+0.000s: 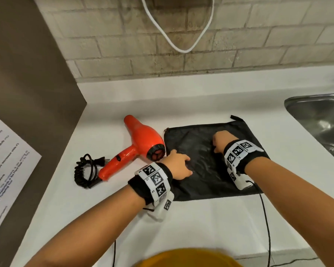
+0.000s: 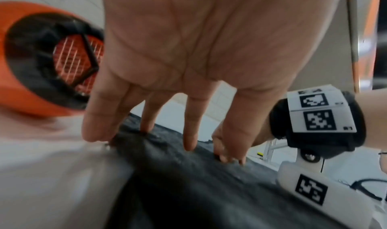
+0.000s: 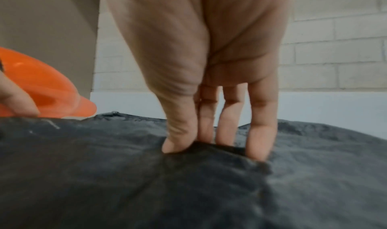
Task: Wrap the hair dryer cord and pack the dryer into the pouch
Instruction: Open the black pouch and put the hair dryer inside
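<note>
Hands are both down on the black pouch (image 1: 210, 170), getting it ready to open. Left hand (image 1: 178, 166) presses with spread, straight fingers near its left edge; right hand (image 1: 221, 140) pinches up a fold mid-panel. Beyond, just left, lies the orange dryer (image 1: 141, 139), cord (image 1: 85, 170) bundled. Next, I'd say: find the opening.

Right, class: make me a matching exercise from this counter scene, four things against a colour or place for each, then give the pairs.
Things:
1. hair dryer
2. pouch
3. cord
4. sink

Descriptions:
A. flat and black, under both hands
B. steel, at the right edge
C. orange, left of the pouch
D. coiled, by the dryer's handle

Pairs: 1-C, 2-A, 3-D, 4-B
</note>
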